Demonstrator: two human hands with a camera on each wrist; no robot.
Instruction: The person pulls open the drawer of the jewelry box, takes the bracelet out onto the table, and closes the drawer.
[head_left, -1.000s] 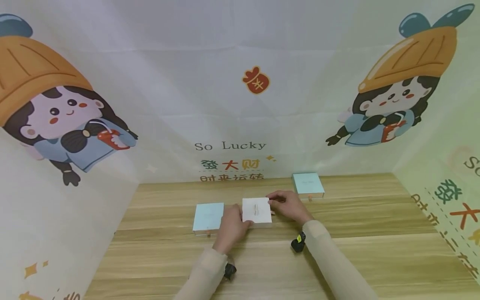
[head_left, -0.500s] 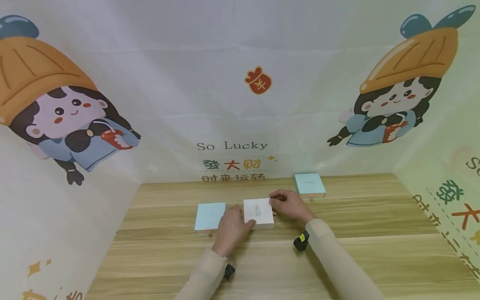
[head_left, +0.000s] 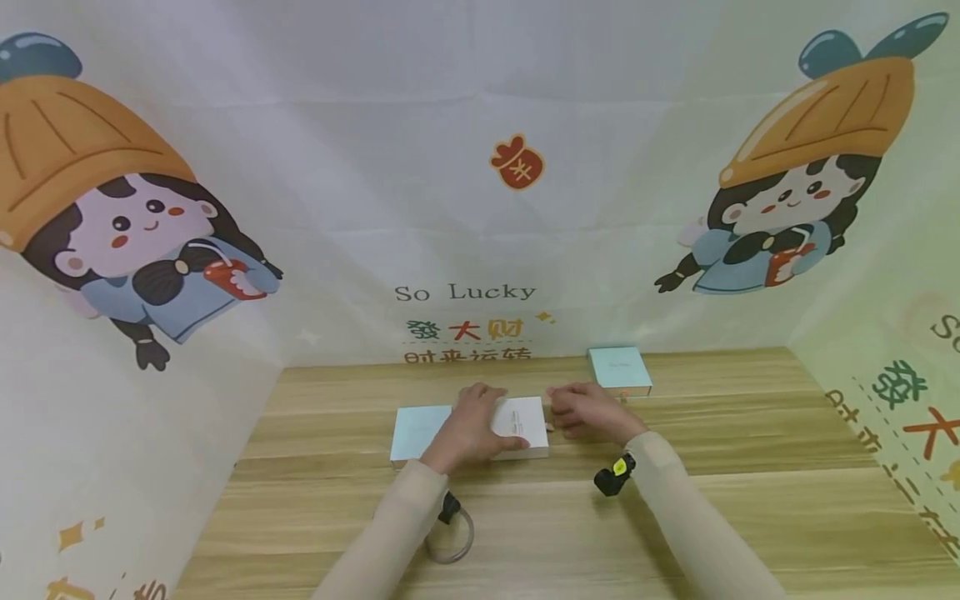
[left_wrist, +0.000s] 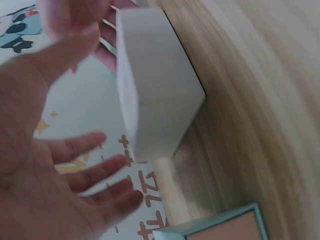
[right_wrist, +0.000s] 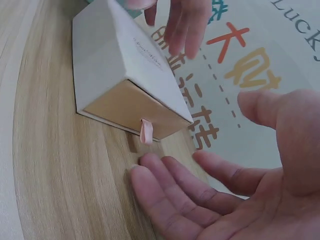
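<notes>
A small white drawer box (head_left: 531, 421) with printed lettering lies on the wooden table. My left hand (head_left: 471, 429) reaches over its left side, fingers extended and thumb (head_left: 516, 442) at the near edge. The left wrist view shows that hand's fingers (left_wrist: 95, 172) spread and apart from the box's side. To the box's right, my right hand (head_left: 592, 410) hovers with fingers loosely bent, holding nothing. In the right wrist view, a pink ribbon tab (right_wrist: 146, 132) sticks out of the tan drawer front (right_wrist: 120, 104), just beyond my right fingertips (right_wrist: 142, 177).
A pale blue box (head_left: 417, 429) lies left of the white one, partly hidden by my left hand. Another pale blue box (head_left: 618, 367) sits at the back right, against the printed cloth wall (head_left: 465, 250). A cable loop (head_left: 471, 537) hangs by my left wrist.
My left hand has moved from the white box's near left corner to over its left side, fingers extending farther back. My right hand has let go of the box and shifted slightly right.
</notes>
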